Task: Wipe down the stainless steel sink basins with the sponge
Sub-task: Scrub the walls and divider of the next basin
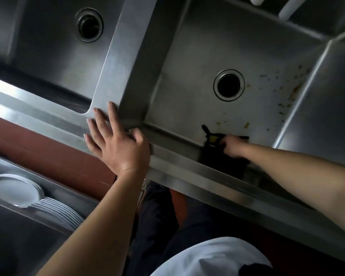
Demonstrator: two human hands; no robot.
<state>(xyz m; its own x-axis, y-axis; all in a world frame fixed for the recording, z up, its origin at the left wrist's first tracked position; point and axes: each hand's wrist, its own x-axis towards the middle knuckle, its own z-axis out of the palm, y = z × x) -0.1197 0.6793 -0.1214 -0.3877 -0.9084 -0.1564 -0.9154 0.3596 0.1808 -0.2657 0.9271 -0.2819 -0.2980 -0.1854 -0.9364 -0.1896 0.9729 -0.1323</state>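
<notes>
Head view looks straight down on two brushed stainless steel sink basins side by side, parted by a flat steel divider (126, 56). My left hand (116, 144) lies flat and open on the front steel rim (187, 162), fingers spread, right at the corner where the divider meets the rim, holding nothing. My right hand (232, 147) reaches over the rim into the right basin (197, 62) and is closed around a dark sponge with a yellow patch showing (212, 139), pressed against the basin floor just by the front wall. A black shadow sits under the hand, so I cannot tell the sponge's full outline. Beyond the sponge is the round black drain hole with a steel ring (229, 85). Brownish-yellow food specks (283, 88) are scattered over the floor to the right of the drain and a few near the sponge. The left basin (48, 46) has its own round drain (89, 24). Below the sink at lower left, a stack of white plates (54, 210) sits on a steel shelf.
</notes>
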